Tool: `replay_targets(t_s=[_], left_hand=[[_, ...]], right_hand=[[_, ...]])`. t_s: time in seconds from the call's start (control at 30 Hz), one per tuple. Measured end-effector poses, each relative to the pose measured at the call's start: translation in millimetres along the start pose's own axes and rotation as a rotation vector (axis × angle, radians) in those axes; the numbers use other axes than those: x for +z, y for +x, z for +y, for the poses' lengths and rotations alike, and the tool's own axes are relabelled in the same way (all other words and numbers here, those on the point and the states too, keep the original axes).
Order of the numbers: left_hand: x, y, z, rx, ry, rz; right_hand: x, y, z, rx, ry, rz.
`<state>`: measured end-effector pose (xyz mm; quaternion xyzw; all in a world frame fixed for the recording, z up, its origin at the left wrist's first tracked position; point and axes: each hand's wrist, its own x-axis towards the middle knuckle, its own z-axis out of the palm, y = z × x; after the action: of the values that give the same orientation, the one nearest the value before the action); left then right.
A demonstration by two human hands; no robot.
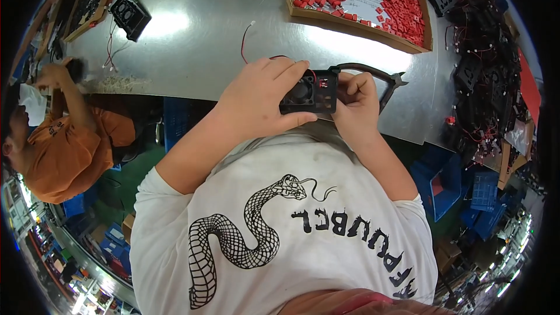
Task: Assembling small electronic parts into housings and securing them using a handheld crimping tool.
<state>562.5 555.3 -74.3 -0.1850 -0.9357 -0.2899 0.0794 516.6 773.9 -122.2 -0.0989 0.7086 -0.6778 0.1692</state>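
Just above the table's near edge, my left hand (262,90) grips a black plastic fan housing (325,102) by its left side, thumb along the lower edge and fingers over the top. A small black fan (301,90) sits in the housing, with a small red part (322,83) beside it. My right hand (357,105) is closed at the housing's right edge, fingers curled; the housing hides its thumb tip. A thin red and black wire (244,49) with a white plug lies beyond my left hand. Dark-handled cutting pliers (398,80) lie past my right hand.
A cardboard tray (356,21) of small red parts stands at the far side of the metal table (198,64). Another black fan housing (129,17) lies at left. Black housings and wires (475,76) pile up at right. A co-worker in orange (70,151) sits at left.
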Motion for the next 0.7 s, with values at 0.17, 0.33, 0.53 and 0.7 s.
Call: replay_targets(t_s=[0.17, 0.33, 0.53, 0.7], left_hand=[[2, -5, -8, 0.014, 0.029, -0.007], [-2, -9, -19, 0.048, 0.081, -0.044], [-2, -15, -20, 0.073, 0.179, -0.076], [0, -15, -6, 0.012, 0.25, -0.109]], right_hand=[[2, 2, 17, -0.105, -0.021, 0.0], [3, 16, 14, -0.371, -0.574, -0.09], [-16, 17, -17, -0.376, -0.592, -0.333], [-7, 2, -55, -0.49, -0.94, -0.181]])
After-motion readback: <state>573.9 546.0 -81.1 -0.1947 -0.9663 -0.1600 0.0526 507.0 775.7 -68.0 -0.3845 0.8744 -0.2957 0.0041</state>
